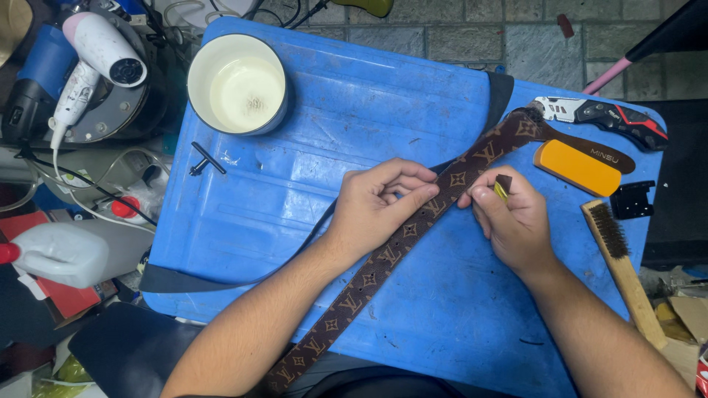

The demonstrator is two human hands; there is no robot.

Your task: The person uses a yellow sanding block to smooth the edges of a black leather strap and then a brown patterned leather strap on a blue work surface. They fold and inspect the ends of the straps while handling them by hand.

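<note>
A long brown patterned leather belt (383,258) lies slantwise across a blue plastic lid-like work surface (369,96), running from the lower edge up to the right, where its end lies by an orange rectangular block (577,167). The left hand (376,206) rests on the belt near its middle, fingers curled and pressing it down, thumb along the strap. The right hand (512,217) sits just beside it on the belt's right edge, its fingers pinched shut around a small dark tool with a yellow-green shaft (502,187), whose tip touches the strap. A cream round bowl (237,85) stands at the surface's upper left, a wooden-handled wire brush (616,258) lies at the right, and a black and red folding utility knife (605,116) lies above the block
</note>
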